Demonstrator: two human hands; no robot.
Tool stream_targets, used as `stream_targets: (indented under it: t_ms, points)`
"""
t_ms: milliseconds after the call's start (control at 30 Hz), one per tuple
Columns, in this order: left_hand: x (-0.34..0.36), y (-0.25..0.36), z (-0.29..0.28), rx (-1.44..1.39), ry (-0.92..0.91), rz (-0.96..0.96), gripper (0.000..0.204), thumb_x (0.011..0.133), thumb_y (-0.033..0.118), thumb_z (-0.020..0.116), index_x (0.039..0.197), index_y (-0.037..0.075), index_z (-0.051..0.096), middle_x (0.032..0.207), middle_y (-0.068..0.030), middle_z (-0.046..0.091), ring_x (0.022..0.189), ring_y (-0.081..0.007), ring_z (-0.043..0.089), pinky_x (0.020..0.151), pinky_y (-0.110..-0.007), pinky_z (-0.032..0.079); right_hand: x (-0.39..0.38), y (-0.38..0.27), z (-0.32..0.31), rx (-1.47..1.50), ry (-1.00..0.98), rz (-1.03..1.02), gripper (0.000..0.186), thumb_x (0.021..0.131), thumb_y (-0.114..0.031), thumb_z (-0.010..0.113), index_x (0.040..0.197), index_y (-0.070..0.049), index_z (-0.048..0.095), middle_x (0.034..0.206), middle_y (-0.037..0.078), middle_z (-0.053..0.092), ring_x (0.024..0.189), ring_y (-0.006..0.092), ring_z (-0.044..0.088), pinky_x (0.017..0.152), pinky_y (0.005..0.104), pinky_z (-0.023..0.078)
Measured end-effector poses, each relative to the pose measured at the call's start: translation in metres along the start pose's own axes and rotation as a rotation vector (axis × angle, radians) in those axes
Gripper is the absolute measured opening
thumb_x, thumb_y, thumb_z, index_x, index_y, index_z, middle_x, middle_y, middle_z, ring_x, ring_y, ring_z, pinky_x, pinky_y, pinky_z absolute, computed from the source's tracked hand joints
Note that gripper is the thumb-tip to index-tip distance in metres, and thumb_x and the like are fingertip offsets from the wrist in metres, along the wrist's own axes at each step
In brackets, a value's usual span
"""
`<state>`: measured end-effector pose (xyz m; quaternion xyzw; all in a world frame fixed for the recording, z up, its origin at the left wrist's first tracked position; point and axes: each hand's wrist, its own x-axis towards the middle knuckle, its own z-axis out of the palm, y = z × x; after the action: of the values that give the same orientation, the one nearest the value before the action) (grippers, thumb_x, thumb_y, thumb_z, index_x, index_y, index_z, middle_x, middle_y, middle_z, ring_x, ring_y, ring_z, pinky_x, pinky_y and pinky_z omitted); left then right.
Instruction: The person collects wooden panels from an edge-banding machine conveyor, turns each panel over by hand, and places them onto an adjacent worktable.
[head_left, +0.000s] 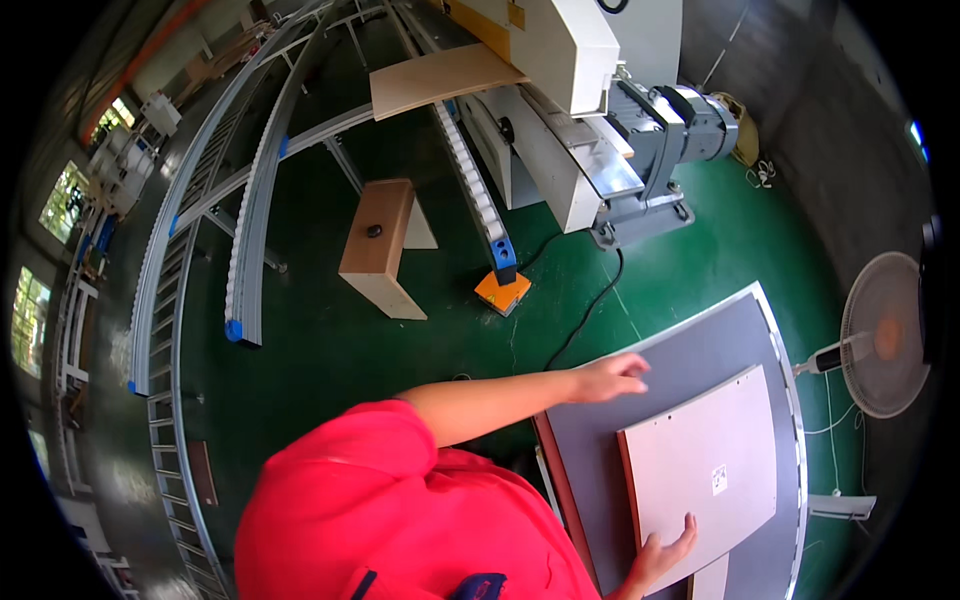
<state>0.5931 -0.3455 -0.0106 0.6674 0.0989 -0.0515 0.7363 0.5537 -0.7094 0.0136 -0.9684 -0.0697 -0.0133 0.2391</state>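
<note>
A pale flat board (715, 455) with a reddish-brown edge and small holes along its far side lies on a grey-topped table (690, 350). A small printed label (719, 480) is stuck on its face. My left hand (612, 378) hovers over the table beyond the board's far left corner, fingers apart, holding nothing. At the board's near edge is my right hand (668, 556), thumb and fingers spread; whether it touches the board I cannot tell. Under the near edge, part of another pale board (710, 578) shows.
A fan (885, 335) stands right of the table. Ahead is a machine with a grey motor (700, 125). A brown board (440, 80) rests across a roller rail (470, 170). A brown-topped stool (375, 235), an orange block (502, 292) and a black cable (595, 305) are on the green floor.
</note>
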Motion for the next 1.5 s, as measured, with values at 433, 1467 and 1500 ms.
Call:
stream_targets:
  t_ms: [433, 1467, 1500]
  points:
    - [-0.211, -0.049, -0.431, -0.826, 1.157, 0.058, 0.062, 0.09, 0.055, 0.051, 0.125, 0.006, 0.039, 0.104, -0.0115, 0.06, 0.088, -0.0251, 0.062, 0.079, -0.045, 0.054, 0.093, -0.353, 0.125, 0.633, -0.382, -0.543, 0.042, 0.076, 0.003, 0.06, 0.117, -0.004, 0.056, 0.121, 0.01, 0.055, 0.109, 0.0256, 0.053, 0.094, 0.0359, 0.041]
    - [-0.169, -0.006, -0.41, -0.857, 0.621, 0.018, 0.054, 0.087, 0.027, 0.054, 0.132, -0.002, 0.048, 0.128, -0.0156, 0.057, 0.117, -0.0322, 0.055, 0.101, -0.044, 0.044, 0.168, -0.441, 0.25, 1.469, -0.62, 0.33, 0.042, 0.09, -0.019, 0.063, 0.125, -0.001, 0.048, 0.115, 0.012, 0.059, 0.104, 0.0234, 0.059, 0.091, 0.0367, 0.047]
    - [-0.175, -0.008, -0.402, -0.858, 0.611, 0.019, 0.055, 0.085, 0.024, 0.055, 0.132, -0.003, 0.047, 0.128, -0.0162, 0.057, 0.118, -0.0328, 0.055, 0.101, -0.044, 0.044, 0.169, -0.437, 0.254, 1.48, -0.608, 0.336, 0.042, 0.09, -0.019, 0.063, 0.125, -0.001, 0.048, 0.115, 0.012, 0.059, 0.104, 0.0234, 0.059, 0.091, 0.0367, 0.047]
